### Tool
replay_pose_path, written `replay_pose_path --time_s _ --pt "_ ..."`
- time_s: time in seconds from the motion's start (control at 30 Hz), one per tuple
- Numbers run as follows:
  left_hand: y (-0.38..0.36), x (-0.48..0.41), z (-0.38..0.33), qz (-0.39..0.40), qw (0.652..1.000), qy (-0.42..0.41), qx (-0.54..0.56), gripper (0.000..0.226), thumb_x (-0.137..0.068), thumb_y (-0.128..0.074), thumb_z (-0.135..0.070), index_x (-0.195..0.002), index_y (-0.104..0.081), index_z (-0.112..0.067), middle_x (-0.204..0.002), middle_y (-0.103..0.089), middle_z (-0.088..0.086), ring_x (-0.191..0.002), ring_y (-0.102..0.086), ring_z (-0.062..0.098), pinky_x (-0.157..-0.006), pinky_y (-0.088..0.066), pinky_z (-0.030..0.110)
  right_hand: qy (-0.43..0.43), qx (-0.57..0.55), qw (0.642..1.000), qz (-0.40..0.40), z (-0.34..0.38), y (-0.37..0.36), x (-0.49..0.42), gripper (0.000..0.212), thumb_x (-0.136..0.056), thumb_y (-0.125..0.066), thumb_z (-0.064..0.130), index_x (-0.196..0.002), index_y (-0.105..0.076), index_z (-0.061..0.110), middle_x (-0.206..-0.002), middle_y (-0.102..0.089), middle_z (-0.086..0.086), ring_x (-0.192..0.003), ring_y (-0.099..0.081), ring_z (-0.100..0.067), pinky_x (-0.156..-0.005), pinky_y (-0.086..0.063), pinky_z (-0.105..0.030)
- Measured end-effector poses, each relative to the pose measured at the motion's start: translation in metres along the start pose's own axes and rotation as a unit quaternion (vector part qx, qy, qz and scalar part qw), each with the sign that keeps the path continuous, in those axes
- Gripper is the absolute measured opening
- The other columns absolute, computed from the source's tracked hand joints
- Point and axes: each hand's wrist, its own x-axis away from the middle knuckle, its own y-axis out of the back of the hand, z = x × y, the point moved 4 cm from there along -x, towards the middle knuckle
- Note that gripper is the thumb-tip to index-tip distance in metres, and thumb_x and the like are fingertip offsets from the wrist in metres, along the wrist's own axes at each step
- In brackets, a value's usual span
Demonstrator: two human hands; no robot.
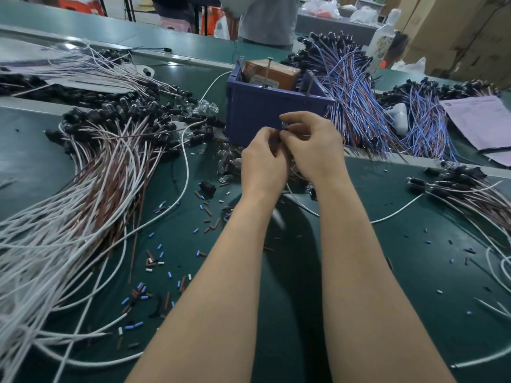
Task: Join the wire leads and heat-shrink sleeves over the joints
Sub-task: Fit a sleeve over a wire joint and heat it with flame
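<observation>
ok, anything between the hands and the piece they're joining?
Nothing visible does. The left hand and right hand both pinch the small dark piece, in front of the blue bin. The white wire bundle lies off left, not between.

The workplace was a long bench covered in dark green matting (414,272), laid in parallel strips divided by pale metal rails (30,102). A further green strip (193,48) ran along the far side. A person in a grey top (266,20) stood at the bench's far edge. Behind them, a pale floor (113,9) carried a pink plastic stool (177,24) and an orange-red stool (80,4), near thin black legs of some stand. To the right, a lower grey table (331,29) held white plastic bags (320,8). Brown cardboard cartons (456,31) were stacked high in the upper right corner. The light was soft and even, with dull glints on the rails.
</observation>
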Motion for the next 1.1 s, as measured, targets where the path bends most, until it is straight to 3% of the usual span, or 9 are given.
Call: replay_pose_path --time_s 0.2,0.4,0.53,0.63,0.77,0.87,0.97,1.03,1.1 --pt "-0.001 0.001 -0.001 -0.005 0.999 -0.021 -0.032 0.016 -0.095 -0.052 -0.015 -0.103 -0.064 -0.010 -0.093 -0.070 0.006 -0.084 -0.064 0.020 -0.072 -0.047 0.025 -0.027 -0.011 0.999 -0.014 -0.007 0.001 -0.001 0.025 -0.086 -0.064 0.008 -0.110 -0.069 0.014 -0.097 -0.070 0.001 -0.095 -0.065 -0.011 -0.091 -0.050 -0.024" --pt "-0.001 0.004 0.000 -0.013 0.996 -0.035 -0.076 0.017 -0.095 -0.051 -0.015 -0.099 -0.065 -0.007 -0.090 -0.070 0.011 -0.084 -0.064 0.029 -0.074 -0.049 0.036 -0.043 -0.024 0.999 -0.006 -0.013 -0.003 0.000 0.023 -0.085 -0.066 0.009 -0.108 -0.071 0.011 -0.096 -0.070 -0.001 -0.093 -0.066 -0.011 -0.092 -0.052 -0.031" --pt "0.000 0.005 0.000 -0.014 0.996 -0.032 -0.078 0.017 -0.094 -0.051 -0.017 -0.098 -0.066 -0.008 -0.089 -0.071 0.010 -0.082 -0.064 0.026 -0.071 -0.048 0.032 -0.057 -0.027 0.998 0.003 -0.013 -0.004 0.000 0.023 -0.087 -0.064 0.011 -0.109 -0.070 0.014 -0.102 -0.071 -0.001 -0.097 -0.065 -0.011 -0.093 -0.052 -0.032" --pt "0.001 0.003 -0.003 -0.019 0.999 -0.018 -0.042 0.016 -0.093 -0.055 -0.019 -0.100 -0.066 -0.009 -0.090 -0.070 0.004 -0.083 -0.064 0.020 -0.072 -0.047 0.025 -0.053 -0.020 0.998 0.009 -0.007 -0.003 -0.001 0.026 -0.093 -0.055 0.016 -0.116 -0.068 0.020 -0.109 -0.069 0.001 -0.103 -0.062 -0.012 -0.097 -0.049 -0.033" --pt "0.010 -0.003 -0.001 -0.061 0.991 0.029 0.111 0.006 -0.090 -0.062 -0.014 -0.095 -0.062 -0.012 -0.087 -0.068 0.003 -0.082 -0.066 0.019 -0.085 -0.054 0.037 -0.077 -0.015 0.995 0.063 -0.005 -0.007 -0.003 0.036 -0.100 -0.043 0.026 -0.133 -0.052 0.017 -0.117 -0.064 -0.006 -0.102 -0.061 -0.014 -0.094 -0.047 -0.030" --pt "0.017 -0.006 0.008 -0.100 0.967 0.088 0.216 0.012 -0.090 -0.062 -0.015 -0.084 -0.054 -0.020 -0.083 -0.067 0.008 -0.072 -0.066 0.021 -0.078 -0.057 0.039 -0.108 0.064 0.978 0.169 -0.009 -0.015 0.003 0.037 -0.102 -0.038 0.035 -0.101 -0.065 0.009 -0.089 -0.071 -0.008 -0.064 -0.063 0.004 -0.063 -0.047 -0.009" --pt "0.020 -0.008 0.013 -0.135 0.952 0.117 0.250 0.017 -0.092 -0.060 -0.018 -0.081 -0.048 -0.020 -0.076 -0.058 0.001 -0.064 -0.059 0.012 -0.073 -0.056 0.034 -0.102 0.089 0.969 0.206 -0.009 -0.014 0.004 0.042 -0.101 -0.040 0.033 -0.093 -0.067 0.002 -0.070 -0.064 -0.008 -0.066 -0.067 -0.018 -0.070 -0.055 -0.028" --pt "0.019 -0.009 0.016 -0.139 0.949 0.135 0.247 0.019 -0.093 -0.058 -0.020 -0.080 -0.045 -0.021 -0.078 -0.055 0.000 -0.072 -0.056 0.017 -0.083 -0.055 0.041 -0.082 0.115 0.969 0.203 -0.007 -0.008 0.001 0.034 -0.099 -0.044 0.031 -0.087 -0.068 0.010 -0.062 -0.061 -0.001 -0.055 -0.062 -0.012 -0.060 -0.050 -0.026" --pt "0.018 -0.009 0.018 -0.137 0.947 0.146 0.250 0.020 -0.094 -0.056 -0.020 -0.080 -0.043 -0.021 -0.078 -0.054 0.000 -0.065 -0.056 0.013 -0.078 -0.055 0.038 -0.082 0.105 0.977 0.168 -0.005 -0.002 -0.001 0.022 -0.098 -0.046 0.027 -0.086 -0.063 0.018 -0.063 -0.064 0.002 -0.056 -0.062 -0.007 -0.064 -0.051 -0.021"
